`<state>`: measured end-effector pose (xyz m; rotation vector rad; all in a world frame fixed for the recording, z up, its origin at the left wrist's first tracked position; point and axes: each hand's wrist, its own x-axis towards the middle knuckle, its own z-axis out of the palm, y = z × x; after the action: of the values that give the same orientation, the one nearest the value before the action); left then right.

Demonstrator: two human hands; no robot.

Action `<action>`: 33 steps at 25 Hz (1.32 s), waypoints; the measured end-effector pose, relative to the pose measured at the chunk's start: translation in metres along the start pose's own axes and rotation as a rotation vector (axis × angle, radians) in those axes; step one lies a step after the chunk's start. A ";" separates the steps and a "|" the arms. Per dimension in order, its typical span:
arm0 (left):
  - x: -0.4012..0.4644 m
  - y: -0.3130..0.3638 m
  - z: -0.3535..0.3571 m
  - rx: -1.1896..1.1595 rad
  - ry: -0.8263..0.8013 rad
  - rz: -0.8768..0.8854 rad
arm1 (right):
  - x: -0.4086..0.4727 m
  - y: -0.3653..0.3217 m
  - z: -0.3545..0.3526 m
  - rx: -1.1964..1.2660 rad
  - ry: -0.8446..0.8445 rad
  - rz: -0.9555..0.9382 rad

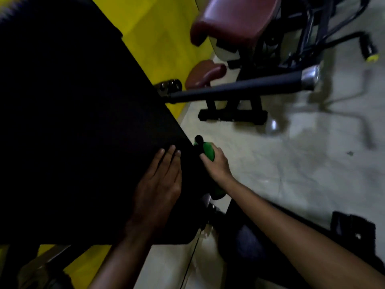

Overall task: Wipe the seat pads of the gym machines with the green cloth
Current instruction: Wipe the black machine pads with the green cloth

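Left hand [160, 180] flat, fingers straight, on black pad [79, 122]; right hand [216, 163] grips green cloth [209, 151] at pad's edge.

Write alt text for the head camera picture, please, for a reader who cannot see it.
A person's left hand lies flat on a large black pad, while the right hand grips a green cloth at the pad's edge. Maroon seats of another gym machine stand behind.

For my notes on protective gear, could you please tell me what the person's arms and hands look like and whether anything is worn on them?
Both forearms are bare up to the frame edge: no sleeves show. The left hand and the right hand carry no gloves, and no rings, watch or wristbands can be seen. The dim light hides finer detail.
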<state>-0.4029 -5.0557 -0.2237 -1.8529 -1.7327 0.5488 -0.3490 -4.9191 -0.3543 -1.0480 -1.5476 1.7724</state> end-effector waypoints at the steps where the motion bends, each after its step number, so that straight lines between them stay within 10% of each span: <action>1: 0.006 -0.010 -0.015 -0.003 -0.010 0.007 | -0.003 -0.020 -0.005 -0.015 -0.043 -0.029; 16: 0.022 -0.114 -0.159 0.183 0.247 -0.331 | -0.022 -0.304 -0.027 0.103 -0.273 -0.492; 23: 0.037 -0.100 -0.147 0.215 0.250 -0.511 | -0.003 -0.245 -0.028 0.042 -0.359 -0.158; 29: 0.059 -0.076 -0.134 0.360 0.241 -0.770 | 0.010 -0.323 -0.025 0.168 -0.613 -0.513; 33: 0.071 -0.065 -0.116 0.446 0.262 -0.896 | 0.024 -0.230 -0.038 0.128 -0.649 -0.273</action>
<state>-0.3737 -4.9962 -0.0883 -0.6872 -1.8379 0.2662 -0.3490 -4.8379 -0.1346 -0.1725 -1.7970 2.0843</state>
